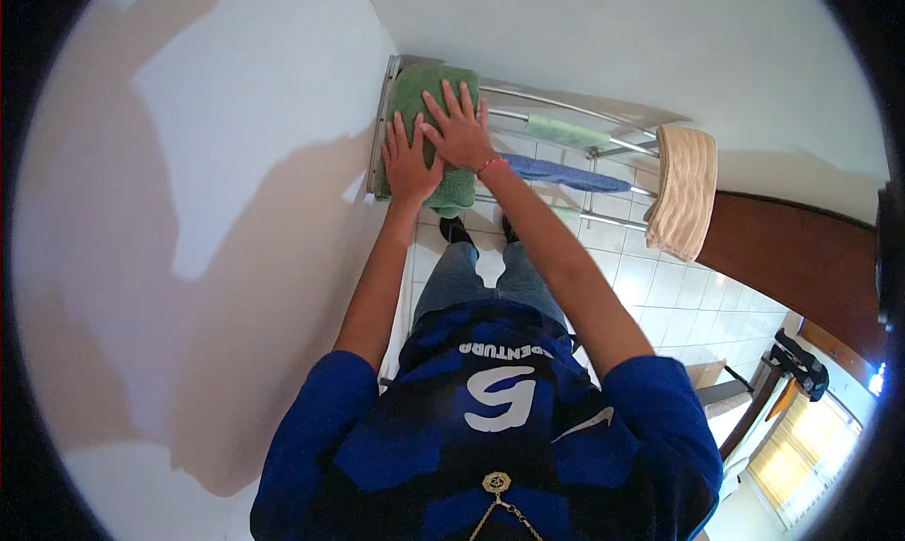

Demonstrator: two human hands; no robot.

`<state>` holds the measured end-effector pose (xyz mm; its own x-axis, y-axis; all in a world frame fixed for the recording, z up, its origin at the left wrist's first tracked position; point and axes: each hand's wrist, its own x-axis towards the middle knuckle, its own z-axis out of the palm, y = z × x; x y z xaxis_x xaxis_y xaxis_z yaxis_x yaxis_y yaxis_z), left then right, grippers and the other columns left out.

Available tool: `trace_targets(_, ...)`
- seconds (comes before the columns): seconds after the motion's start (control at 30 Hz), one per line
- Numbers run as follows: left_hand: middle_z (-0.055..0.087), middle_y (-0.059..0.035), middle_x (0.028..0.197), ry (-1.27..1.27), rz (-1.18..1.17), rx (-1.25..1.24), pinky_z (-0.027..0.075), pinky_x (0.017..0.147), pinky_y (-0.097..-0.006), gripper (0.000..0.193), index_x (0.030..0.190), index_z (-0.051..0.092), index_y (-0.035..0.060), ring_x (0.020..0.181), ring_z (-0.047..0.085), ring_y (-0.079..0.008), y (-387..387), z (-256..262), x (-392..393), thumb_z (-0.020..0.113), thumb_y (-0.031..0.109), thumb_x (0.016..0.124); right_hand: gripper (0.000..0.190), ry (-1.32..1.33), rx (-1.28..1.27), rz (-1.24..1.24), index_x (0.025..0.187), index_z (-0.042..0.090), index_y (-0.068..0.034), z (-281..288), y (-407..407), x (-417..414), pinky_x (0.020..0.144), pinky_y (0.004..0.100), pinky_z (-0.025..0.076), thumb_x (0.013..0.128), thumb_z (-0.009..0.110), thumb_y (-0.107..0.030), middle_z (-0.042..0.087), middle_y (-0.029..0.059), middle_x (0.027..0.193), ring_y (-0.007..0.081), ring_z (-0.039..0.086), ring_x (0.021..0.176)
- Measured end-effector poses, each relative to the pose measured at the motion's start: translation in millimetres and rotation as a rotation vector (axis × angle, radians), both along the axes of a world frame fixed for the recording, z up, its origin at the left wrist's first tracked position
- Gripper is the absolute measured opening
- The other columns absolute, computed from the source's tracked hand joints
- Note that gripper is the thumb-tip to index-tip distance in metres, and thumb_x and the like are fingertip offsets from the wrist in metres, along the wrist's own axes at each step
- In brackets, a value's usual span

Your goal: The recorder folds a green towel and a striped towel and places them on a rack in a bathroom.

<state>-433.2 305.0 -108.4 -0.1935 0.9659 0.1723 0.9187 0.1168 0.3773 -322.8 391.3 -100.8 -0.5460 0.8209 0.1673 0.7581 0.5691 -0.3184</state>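
Note:
A green towel [456, 193] lies folded over the left end of a metal drying rack [614, 221]. My left hand [411, 170] rests flat on its left part, fingers spread. Just to the right, my right hand [461, 134] presses palm down on the same towel, its thumb close to the left hand's fingers. Neither hand grips anything. Over the rack's right end hangs a beige striped towel [682, 187]. Between the two, a light green cloth [568, 131] and a blue cloth [565, 173] hang on the bars.
White walls meet in a corner behind the rack, with the left wall [233, 152] close beside my left arm. Right of the rack stands a dark brown wooden surface [785, 258]. White tiles cover the floor [636, 283]. A curtained window [799, 449] is at lower right.

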Motion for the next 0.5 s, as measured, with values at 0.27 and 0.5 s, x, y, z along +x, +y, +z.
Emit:
trace_targets(0.27, 0.014, -0.0258, 0.149, -0.198, 0.010, 0.102, 0.016, 0.109, -0.0568, 0.077, 0.146, 0.020, 0.0082, 0.137, 0.017, -0.0434, -6.9, 6.2, -10.6, 0.057, 0.038, 0.085, 0.063, 0.042, -0.104, 0.021, 0.146, 0.025, -0.030, -6.3, -2.3, 6.8, 0.104, 0.0681, 0.015, 0.090, 0.040, -0.055, 0.012, 0.0123, 0.154, 0.0380, 0.010, 0.141)
trace_targets(0.5, 0.018, -0.0182, 0.151, -0.051, -0.100, 0.033, 0.016, 0.110, -0.0553, 0.059, 0.142, 0.032, 0.0071, 0.139, 0.018, -0.0369, -27.9, -7.7, -0.4, 0.048, 0.032, 0.091, 0.057, -0.030, -0.121, 0.084, 0.145, 0.026, -0.024, 1.4, 4.6, 13.7, 0.104, 0.0660, 0.017, 0.093, 0.042, -0.039, 0.018, 0.0154, 0.151, 0.0373, 0.017, 0.139)
